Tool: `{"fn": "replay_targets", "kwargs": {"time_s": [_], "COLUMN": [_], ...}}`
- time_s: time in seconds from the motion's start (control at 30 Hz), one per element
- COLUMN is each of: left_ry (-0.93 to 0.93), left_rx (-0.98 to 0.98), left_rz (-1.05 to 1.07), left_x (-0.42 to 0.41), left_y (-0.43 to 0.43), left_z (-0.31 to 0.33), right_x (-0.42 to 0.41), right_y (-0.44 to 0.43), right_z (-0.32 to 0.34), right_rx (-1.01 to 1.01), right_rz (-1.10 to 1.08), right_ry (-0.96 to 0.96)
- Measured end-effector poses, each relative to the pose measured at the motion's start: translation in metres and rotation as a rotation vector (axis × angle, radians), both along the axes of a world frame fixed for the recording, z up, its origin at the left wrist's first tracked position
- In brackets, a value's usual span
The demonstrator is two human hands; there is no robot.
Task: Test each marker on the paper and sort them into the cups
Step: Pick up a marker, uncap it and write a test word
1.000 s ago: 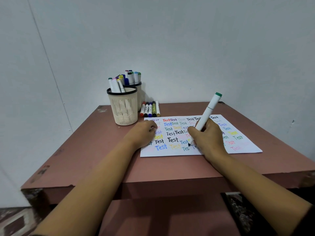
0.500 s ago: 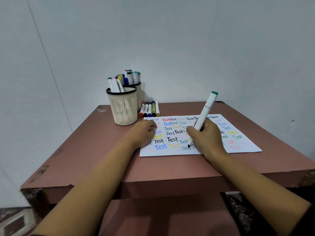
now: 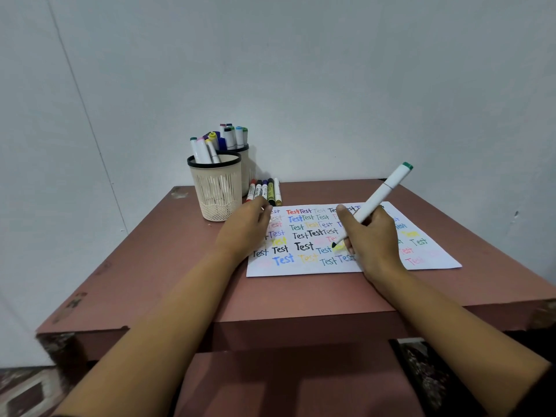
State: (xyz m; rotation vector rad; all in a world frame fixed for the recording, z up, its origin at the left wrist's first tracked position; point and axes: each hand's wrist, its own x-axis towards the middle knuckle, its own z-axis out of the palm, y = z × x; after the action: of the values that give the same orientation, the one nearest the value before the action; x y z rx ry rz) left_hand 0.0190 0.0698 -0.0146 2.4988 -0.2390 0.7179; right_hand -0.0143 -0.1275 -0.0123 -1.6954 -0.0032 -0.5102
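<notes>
The right hand (image 3: 371, 239) pinches a white marker (image 3: 379, 197) with a green end cap, its dark tip down on the paper (image 3: 301, 267) near the middle of the sheet, the barrel tilted up and to the right. The left hand (image 3: 246, 228) rests flat on the left edge of the paper, fingers loosely together, pressing the sheet down. The paper lies on the reddish-brown surface (image 3: 186, 284) and is covered with the word "Test" written in many colours. At the far left of the surface stands a cream mesh cup (image 3: 216, 191) with a black rim, holding several markers; a second cup (image 3: 248, 168) stands just behind it, also full of markers. Five loose markers (image 3: 264, 191) lie side by side just right of the cups, beyond the paper's far left corner.
</notes>
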Motion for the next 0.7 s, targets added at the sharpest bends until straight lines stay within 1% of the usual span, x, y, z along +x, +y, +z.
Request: {"fn": "replay_targets", "kwargs": {"time_s": [0.1,0.2,0.3,0.4,0.5,0.6,0.7], "left_ry": [-0.002,-0.016,0.068,0.142,0.157,0.099,0.087], "left_rx": [0.03,-0.028,-0.126,-0.165,-0.119,-0.032,-0.064], "left_rz": [0.022,-0.04,-0.142,-0.217,-0.216,-0.213,-0.206], "left_x": [-0.004,-0.009,-0.012,-0.01,-0.007,-0.005,-0.003], "left_y": [-0.003,-0.007,-0.009,-0.009,-0.009,-0.007,-0.007], "left_z": [0.001,0.004,0.006,0.005,0.004,0.001,-0.001], "right_x": [0.003,0.007,0.013,0.022,0.03,0.038,0.046], "right_y": [0.0,-0.001,0.0,0.007,0.02,0.032,0.041], "right_z": [0.001,0.006,0.017,0.027,0.032,0.031,0.027], "right_rx": [0.079,0.116,0.16,0.128,0.118,0.112,0.131], "right_rz": [0.022,0.022,0.042,0.069,0.139,0.223,0.279], "right_ry": [0.012,0.047,0.074,0.061,0.064,0.088,0.107]}}
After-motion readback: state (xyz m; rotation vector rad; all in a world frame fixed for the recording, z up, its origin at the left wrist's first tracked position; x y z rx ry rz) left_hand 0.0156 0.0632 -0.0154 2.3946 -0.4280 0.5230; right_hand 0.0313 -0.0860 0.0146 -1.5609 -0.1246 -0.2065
